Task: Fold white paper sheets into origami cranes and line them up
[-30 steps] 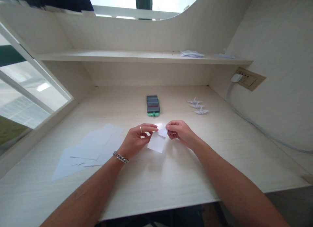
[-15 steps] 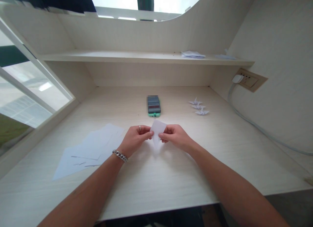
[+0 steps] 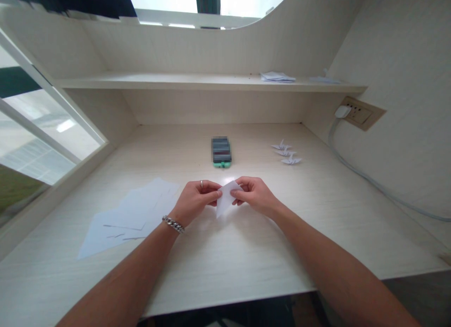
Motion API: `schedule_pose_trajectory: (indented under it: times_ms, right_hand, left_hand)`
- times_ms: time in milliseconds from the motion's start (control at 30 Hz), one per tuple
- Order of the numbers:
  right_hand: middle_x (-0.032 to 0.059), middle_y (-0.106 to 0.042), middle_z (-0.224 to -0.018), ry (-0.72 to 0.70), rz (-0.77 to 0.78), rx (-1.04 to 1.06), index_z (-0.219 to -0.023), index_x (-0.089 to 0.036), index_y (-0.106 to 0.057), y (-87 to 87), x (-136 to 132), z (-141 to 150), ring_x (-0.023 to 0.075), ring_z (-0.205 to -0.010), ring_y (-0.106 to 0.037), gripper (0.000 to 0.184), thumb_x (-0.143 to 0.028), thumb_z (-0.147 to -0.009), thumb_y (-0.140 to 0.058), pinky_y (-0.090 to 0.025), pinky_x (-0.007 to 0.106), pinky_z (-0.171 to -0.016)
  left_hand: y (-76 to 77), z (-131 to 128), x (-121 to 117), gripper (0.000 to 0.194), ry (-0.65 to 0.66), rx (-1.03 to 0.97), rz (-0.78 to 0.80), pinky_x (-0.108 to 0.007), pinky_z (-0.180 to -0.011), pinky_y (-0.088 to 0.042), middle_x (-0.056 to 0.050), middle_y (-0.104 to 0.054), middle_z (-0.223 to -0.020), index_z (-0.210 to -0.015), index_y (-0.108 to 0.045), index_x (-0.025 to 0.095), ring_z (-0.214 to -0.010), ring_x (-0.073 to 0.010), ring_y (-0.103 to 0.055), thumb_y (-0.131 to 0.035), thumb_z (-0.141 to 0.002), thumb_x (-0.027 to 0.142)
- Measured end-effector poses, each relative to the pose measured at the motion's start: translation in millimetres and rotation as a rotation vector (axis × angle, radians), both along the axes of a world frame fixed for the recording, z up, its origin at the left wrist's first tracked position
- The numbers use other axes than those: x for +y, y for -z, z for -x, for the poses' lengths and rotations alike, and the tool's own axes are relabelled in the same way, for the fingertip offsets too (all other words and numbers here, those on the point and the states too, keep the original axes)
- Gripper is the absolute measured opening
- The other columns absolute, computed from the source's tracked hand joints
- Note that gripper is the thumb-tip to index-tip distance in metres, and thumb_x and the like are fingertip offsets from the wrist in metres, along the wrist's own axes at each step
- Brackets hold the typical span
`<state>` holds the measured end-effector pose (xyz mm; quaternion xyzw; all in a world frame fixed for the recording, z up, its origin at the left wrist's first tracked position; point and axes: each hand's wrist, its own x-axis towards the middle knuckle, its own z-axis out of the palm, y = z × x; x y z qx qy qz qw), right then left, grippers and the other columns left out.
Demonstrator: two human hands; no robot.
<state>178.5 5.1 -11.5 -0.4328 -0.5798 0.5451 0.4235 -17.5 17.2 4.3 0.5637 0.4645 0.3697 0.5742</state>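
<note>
A small folded piece of white paper [image 3: 224, 200] is held just above the desk [image 3: 246, 252] between both my hands. My left hand [image 3: 195, 200], with a ring and a chain bracelet, pinches its left edge. My right hand [image 3: 255, 195] pinches its upper right edge. The paper hangs to a point toward me. Both hands have their fingers closed on it.
Loose white sheets [image 3: 130, 214] lie to the left. A phone [image 3: 221, 152] lies beyond my hands. Three small folded paper cranes [image 3: 286, 154] sit at the right. A cable [image 3: 369, 181] runs from a wall socket [image 3: 359, 113]. More paper [image 3: 276, 77] rests on the shelf.
The paper was flat and open between my hands, then was folded into a narrower pointed shape. My hands have drawn closer together.
</note>
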Motion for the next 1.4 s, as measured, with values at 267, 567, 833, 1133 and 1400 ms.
schedule_pose_trajectory:
  times_ms: [267,567,833,1133,1400]
  right_hand:
    - [0.0033,-0.071,-0.067,0.020,0.049,0.175,-0.090,-0.017,-0.077,-1.3,-2.3,4.9,0.0127,-0.055,-0.064,0.029,-0.030,-0.064,-0.077,-0.054,0.027,-0.058]
    - [0.0028,-0.072,-0.067,0.006,0.041,0.187,-0.084,-0.019,-0.078,-2.3,-4.0,5.5,0.0126,-0.056,-0.064,0.022,-0.025,-0.063,-0.075,-0.054,0.028,-0.060]
    - [0.0028,-0.072,-0.068,0.025,0.005,0.145,-0.090,-0.020,-0.078,0.2,-3.8,6.2,0.0121,-0.055,-0.064,0.024,-0.025,-0.067,-0.073,-0.054,0.029,-0.059]
    - [0.0028,-0.072,-0.068,0.027,-0.034,0.110,-0.090,-0.021,-0.078,2.7,-3.6,6.0,0.0127,-0.057,-0.063,0.023,-0.022,-0.069,-0.069,-0.054,0.030,-0.061]
    - [0.0026,-0.074,-0.077,0.048,-0.115,0.050,-0.091,-0.023,-0.078,3.9,-5.8,7.2,0.0132,-0.062,-0.064,0.025,-0.017,-0.071,-0.064,-0.054,0.029,-0.064]
  left_hand:
    - [0.1,0.2,0.8,0.013,-0.036,-0.219,0.039,-0.025,-0.058,-0.052,-0.003,-0.070,-0.065,-0.071,-0.075,0.015,-0.060,-0.0136,-0.063,-0.079,-0.060,0.018]
    - [-1.3,0.3,-0.3,0.011,-0.030,-0.220,0.022,-0.026,-0.061,-0.051,-0.003,-0.069,-0.066,-0.072,-0.075,0.014,-0.061,-0.0132,-0.062,-0.077,-0.062,0.019]
    - [-0.5,1.9,0.7,0.009,-0.027,-0.241,0.000,-0.026,-0.063,-0.053,-0.003,-0.068,-0.066,-0.073,-0.074,0.014,-0.063,-0.0135,-0.062,-0.070,-0.067,0.019]
    - [-3.2,0.9,-0.5,0.013,-0.052,-0.142,-0.047,-0.027,-0.063,-0.052,-0.003,-0.070,-0.067,-0.075,-0.074,0.013,-0.062,-0.0135,-0.062,-0.074,-0.065,0.021]
    - [2.3,1.9,1.6,0.021,-0.020,-0.184,-0.019,-0.030,-0.069,-0.054,-0.005,-0.071,-0.075,-0.082,-0.073,0.014,-0.068,-0.0153,-0.065,-0.077,-0.068,0.030]
